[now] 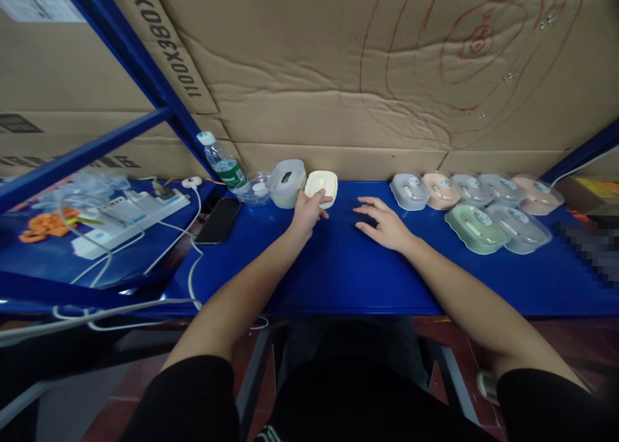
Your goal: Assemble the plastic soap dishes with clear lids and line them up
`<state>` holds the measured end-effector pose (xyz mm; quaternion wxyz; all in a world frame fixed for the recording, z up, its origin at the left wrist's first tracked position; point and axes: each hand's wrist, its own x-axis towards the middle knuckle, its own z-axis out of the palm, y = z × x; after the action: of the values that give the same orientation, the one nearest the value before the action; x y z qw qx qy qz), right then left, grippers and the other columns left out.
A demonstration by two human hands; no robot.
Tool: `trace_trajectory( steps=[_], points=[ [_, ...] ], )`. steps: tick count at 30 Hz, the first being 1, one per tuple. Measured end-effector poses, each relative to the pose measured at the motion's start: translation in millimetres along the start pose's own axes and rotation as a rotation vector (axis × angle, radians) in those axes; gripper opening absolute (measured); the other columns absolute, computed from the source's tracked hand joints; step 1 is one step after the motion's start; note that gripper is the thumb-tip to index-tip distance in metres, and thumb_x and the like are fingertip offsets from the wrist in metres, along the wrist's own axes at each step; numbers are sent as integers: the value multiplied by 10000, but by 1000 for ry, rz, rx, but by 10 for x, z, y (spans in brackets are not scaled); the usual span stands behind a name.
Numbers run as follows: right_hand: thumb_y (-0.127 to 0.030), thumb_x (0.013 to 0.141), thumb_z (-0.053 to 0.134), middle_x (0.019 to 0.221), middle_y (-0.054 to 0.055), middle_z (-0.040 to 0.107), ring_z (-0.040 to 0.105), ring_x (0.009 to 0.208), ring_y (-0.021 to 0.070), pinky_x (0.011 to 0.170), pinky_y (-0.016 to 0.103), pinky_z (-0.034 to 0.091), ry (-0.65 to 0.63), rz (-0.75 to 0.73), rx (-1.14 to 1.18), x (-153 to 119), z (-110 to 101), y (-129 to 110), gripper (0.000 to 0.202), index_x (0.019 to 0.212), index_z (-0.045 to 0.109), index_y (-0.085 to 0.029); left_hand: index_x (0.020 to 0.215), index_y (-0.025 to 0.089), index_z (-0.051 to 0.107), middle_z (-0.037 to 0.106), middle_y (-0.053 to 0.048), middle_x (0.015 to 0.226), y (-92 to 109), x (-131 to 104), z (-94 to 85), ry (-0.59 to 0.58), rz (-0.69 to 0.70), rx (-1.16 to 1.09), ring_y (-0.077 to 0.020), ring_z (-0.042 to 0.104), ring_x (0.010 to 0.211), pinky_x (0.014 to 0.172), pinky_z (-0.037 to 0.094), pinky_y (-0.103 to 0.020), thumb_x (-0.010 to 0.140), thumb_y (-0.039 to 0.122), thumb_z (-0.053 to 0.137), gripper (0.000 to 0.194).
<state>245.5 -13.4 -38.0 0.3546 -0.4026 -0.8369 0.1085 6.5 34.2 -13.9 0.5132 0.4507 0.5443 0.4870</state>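
Note:
A small cream-coloured square dish (323,182) with rounded corners shows its hollow side, at the middle of the blue table. My left hand (309,211) grips it by the near edge, thumb on the inside and fingers underneath. Touching or just left of it is a grey-white plastic container (286,191), apparently a stack, with a dark oval opening on top. To the right, my right hand (384,225) hovers over or rests on the table, palm down, fingers apart and holding nothing. Which of these it does, I cannot tell.
Several lidded soap boxes (476,228) in grey, pink and green stand at the right. On the left are a water bottle (227,170), a clear plastic tub (255,189), a black phone (219,221) and a power strip (128,223) with white cables. Cardboard (300,62) walls the back.

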Motion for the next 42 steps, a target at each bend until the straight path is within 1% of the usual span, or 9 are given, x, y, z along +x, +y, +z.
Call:
trace_trajectory(
  steps=[5,11,16,22,27,30,34,37,42],
  points=[
    [-447,1015,633,1504,122,621,613,1397,329,1156,591,526,27,-14,-4,14,-34,12,343,1312,712,-294,1632,157,263,788,-53,960,-107,-5,-4,-6,284,152,-108,554,508,557,441,-271,979,411,648,799],
    [-472,982,626,1525,196,612,565,1423,405,1218,635,419,130,184,-285,60,-292,387,517,1412,672,-189,1333,178,686,802,-51,976,-156,-87,-93,-317,758,746,-140,669,695,752,531,-303,979,407,653,422],
    [-505,916,698,1677,267,453,342,1572,508,1253,733,248,45,495,-624,-3,-419,643,806,1578,502,-88,1327,204,719,826,-44,1079,-138,-110,-115,-565,779,1019,-180,751,866,870,577,-335,1007,397,649,380],
    [-592,932,683,1487,145,674,551,1438,433,1246,778,218,54,296,-401,27,-318,481,524,1343,727,-269,1378,188,689,808,-65,1184,-164,-67,-130,-517,818,1036,-181,756,890,888,589,-349,1012,386,663,417],
    [-670,830,795,1594,181,554,528,1476,422,1225,683,384,4,154,-195,25,-226,393,774,1469,656,-257,1346,192,698,799,-66,1120,-186,-53,-146,-428,943,978,-184,751,910,858,593,-330,1004,351,679,377],
    [-667,830,806,1546,165,596,593,1423,386,1192,621,468,-20,109,-68,20,-196,387,738,1439,677,-270,1316,194,712,773,-75,1068,-201,-22,-165,-375,1022,947,-207,748,951,837,607,-334,978,386,724,389],
    [-703,825,803,1447,131,676,662,1333,367,1172,604,498,161,88,-15,52,-204,294,666,1339,733,-287,1390,208,674,696,-136,1278,-194,31,-197,-300,1158,878,-244,737,1050,888,633,-392,919,495,793,565],
    [-733,906,697,1343,116,742,705,1248,350,1107,570,550,314,85,-22,54,-231,178,583,1278,744,-286,1529,216,563,636,-173,1454,-173,40,-198,-253,1244,878,-265,724,1169,980,620,-438,986,420,720,601],
    [-708,1013,553,828,37,772,728,717,244,724,432,610,555,181,103,14,-256,57,469,1099,720,-278,1581,211,511,712,-161,1419,-83,-65,-166,-253,1376,1016,-262,704,1286,980,612,-407,1100,359,528,504]
  ],
)
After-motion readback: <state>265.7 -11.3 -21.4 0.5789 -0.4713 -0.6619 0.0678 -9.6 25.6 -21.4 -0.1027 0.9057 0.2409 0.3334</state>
